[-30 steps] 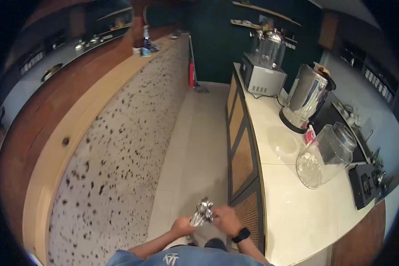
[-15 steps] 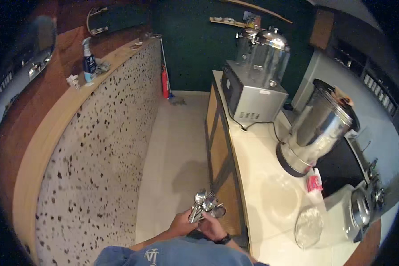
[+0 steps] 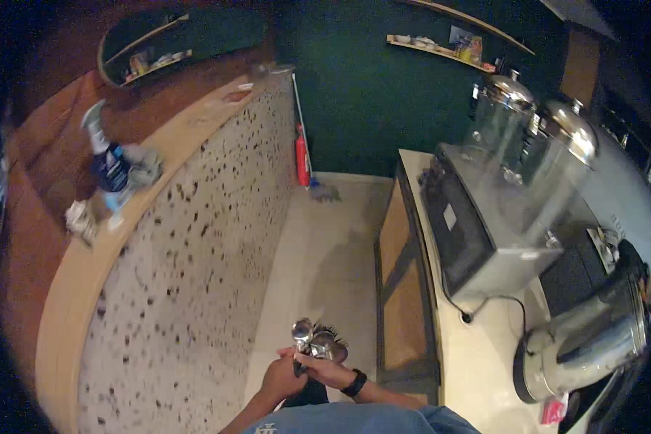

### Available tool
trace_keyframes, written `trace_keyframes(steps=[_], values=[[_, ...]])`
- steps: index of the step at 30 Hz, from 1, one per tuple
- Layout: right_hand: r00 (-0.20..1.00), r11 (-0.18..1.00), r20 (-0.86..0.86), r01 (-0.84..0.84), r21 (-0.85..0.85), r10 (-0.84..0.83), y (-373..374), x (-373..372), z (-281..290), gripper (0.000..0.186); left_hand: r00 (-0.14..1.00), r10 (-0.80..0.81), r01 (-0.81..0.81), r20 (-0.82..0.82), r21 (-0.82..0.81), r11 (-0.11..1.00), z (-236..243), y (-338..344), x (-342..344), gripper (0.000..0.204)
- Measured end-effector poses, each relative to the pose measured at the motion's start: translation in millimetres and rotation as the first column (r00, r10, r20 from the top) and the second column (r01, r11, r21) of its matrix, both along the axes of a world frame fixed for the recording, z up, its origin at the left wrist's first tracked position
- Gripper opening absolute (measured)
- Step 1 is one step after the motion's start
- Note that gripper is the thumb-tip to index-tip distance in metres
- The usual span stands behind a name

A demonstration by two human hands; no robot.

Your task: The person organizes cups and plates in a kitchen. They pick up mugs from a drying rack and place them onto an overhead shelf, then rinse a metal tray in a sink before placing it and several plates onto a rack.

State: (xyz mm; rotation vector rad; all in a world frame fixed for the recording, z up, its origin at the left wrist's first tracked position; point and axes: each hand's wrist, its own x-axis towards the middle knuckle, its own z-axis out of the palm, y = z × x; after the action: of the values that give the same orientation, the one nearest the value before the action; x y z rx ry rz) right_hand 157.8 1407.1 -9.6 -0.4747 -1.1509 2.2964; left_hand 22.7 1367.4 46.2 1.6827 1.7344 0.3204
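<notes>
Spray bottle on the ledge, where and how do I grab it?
Probably the neck of the spray bottle, from above: it's narrow and rises clear of the grey cloth beside the body. Free your left hand from the cutlery first.

Pale surface (image 3: pixel 470 365), right: bears a metal machine (image 3: pixel 503 264), a cable (image 3: pixel 495 297), an urn (image 3: pixel 586 347) and a pink packet (image 3: pixel 555 410). Wooden ledge (image 3: pixel 64 329), left: bears a spray bottle (image 3: pixel 113 171), a grey cloth (image 3: pixel 145 166) and a crumpled wad (image 3: pixel 81 219).

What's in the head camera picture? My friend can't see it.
A person's left hand and right hand hold shiny metal cutlery above a walkway. A speckled wall is on the left, a pale counter on the right.
</notes>
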Motion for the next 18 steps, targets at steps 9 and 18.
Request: trace_keyframes(steps=[9, 18], values=[[0.968, 0.956, 0.08, 0.246, -0.158, -0.236, 243, 13, -1, 0.046, 0.851, -0.519, 0.502, 0.084, 0.16, 0.85, -31, 295, -16, 0.046], [0.688, 0.647, 0.112, 0.717, -0.258, -0.717, 396, 68, -11, 0.021, 0.485, -0.864, 0.843, 0.136, 0.191, 0.503, -7, 526, 59, 0.061]])
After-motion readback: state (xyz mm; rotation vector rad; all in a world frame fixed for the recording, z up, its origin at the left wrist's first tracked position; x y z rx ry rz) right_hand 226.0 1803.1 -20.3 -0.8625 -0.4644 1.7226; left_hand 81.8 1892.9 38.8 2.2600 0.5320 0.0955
